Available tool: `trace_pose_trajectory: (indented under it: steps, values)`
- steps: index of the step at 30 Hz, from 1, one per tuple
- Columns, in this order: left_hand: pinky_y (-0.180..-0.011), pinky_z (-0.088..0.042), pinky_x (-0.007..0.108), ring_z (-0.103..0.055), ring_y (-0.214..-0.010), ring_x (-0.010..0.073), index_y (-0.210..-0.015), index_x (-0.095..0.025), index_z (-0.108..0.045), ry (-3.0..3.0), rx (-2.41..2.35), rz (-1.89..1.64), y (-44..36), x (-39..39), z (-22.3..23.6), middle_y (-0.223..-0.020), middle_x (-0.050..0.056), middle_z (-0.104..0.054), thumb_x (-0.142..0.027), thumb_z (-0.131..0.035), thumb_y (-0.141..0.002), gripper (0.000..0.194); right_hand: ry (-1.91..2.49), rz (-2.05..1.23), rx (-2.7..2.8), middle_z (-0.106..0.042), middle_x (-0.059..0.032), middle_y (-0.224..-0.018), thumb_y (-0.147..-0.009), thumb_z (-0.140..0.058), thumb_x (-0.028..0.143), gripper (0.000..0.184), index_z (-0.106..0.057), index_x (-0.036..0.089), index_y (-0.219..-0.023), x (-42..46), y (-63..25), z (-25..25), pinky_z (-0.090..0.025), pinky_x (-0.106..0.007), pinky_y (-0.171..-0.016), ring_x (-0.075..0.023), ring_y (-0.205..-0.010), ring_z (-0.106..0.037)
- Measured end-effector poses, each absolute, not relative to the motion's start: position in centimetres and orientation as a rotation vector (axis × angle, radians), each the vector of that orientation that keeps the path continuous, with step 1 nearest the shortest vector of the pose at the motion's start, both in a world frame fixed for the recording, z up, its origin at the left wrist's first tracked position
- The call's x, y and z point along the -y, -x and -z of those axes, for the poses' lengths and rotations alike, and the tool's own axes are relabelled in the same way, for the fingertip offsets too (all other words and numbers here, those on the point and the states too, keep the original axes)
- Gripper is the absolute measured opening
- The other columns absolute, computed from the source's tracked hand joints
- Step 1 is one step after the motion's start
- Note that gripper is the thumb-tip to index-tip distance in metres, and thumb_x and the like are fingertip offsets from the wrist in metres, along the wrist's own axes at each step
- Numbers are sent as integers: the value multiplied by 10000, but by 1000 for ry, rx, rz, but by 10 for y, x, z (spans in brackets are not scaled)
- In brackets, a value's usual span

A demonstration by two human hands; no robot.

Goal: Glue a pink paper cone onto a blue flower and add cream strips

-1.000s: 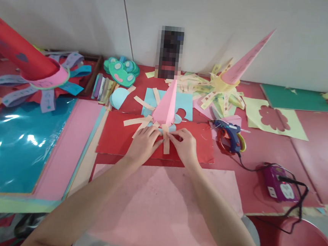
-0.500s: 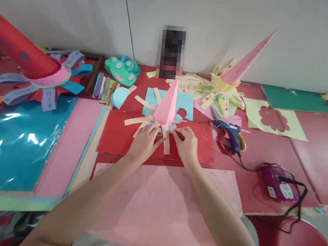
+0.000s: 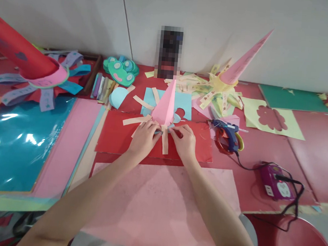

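A pink paper cone (image 3: 165, 106) stands on a light blue paper base (image 3: 177, 118), mostly hidden by the cone and my hands. Pale peach paper strips (image 3: 165, 142) fan out from around the cone's foot, one pointing toward me. At the base's near left edge, my left hand (image 3: 143, 139) is closed, thumb and fingers pinched on the blue paper. My right hand (image 3: 185, 142) pinches the near right edge of the same base. Under them lies a red sheet (image 3: 113, 137).
A blue glue gun (image 3: 229, 134) lies to the right, its cord running toward a purple power box (image 3: 276, 182). Finished-looking paper hats stand at both sides: a red one (image 3: 23, 57) and a pink-and-yellow one (image 3: 242, 66). A wall rises behind.
My left thumb has drawn up and in toward its fingers at the base's edge. My right hand stays almost in place. The whole view has shifted slightly.
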State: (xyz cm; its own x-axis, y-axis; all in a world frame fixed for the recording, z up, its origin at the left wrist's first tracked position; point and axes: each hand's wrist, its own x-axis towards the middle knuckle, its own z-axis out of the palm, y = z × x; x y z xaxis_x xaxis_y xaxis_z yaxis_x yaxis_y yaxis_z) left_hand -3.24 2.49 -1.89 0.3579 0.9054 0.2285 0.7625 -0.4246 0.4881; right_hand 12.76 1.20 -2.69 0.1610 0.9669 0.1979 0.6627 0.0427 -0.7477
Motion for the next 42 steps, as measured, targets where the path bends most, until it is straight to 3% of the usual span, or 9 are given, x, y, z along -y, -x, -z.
trace_pose_trajectory:
  steps: [11,18,21,27,37,42]
  values:
    - [-765,-429,331,-540,-810,195,-808,-181,-572,-2270,-1562,-676,28,-34,22,-837,19,-591,-163,-596,-835,40,1587,-120,1767,-622,-51,-840,-875,-539,300,208,-734,243,-921,-10,-125,33,-439,-305,-715,-167,-744,-473]
    - [-759,-437,326,-551,-802,191,-804,-180,-568,-2284,-1559,-698,28,-34,23,-823,15,-593,-165,-616,-823,54,1608,-81,1875,-627,-54,-849,-877,-537,278,212,-745,254,-914,-9,-126,34,-418,-302,-696,-173,-741,-438]
    - [-762,-447,335,-564,-831,202,-877,-182,-588,-2364,-1563,-677,28,-31,21,-871,28,-611,-181,-582,-850,27,1630,-100,1880,-623,-59,-853,-882,-529,296,222,-745,261,-916,-9,-126,34,-416,-311,-708,-176,-747,-439]
    - [-756,-459,363,-598,-893,230,-1130,-172,-590,-2648,-1586,-551,26,-15,15,-1021,95,-626,-200,-456,-917,253,1631,-116,1900,-614,-58,-853,-875,-539,276,212,-738,266,-951,-9,-126,34,-416,-310,-718,-178,-762,-456]
    - [-724,-464,371,-599,-872,258,-1148,-121,-593,-2742,-1648,-356,23,-12,12,-1020,130,-628,-225,-470,-909,288,1645,-129,1878,-613,-60,-849,-899,-494,316,256,-743,258,-918,-9,-126,34,-406,-312,-715,-177,-762,-459]
    - [-743,-450,373,-583,-884,260,-1147,-122,-592,-2712,-1657,-286,22,-12,10,-1024,134,-620,-218,-453,-910,291,1661,-95,1913,-616,-67,-891,-910,-472,298,267,-722,258,-996,-8,-125,34,-380,-310,-698,-180,-782,-448]
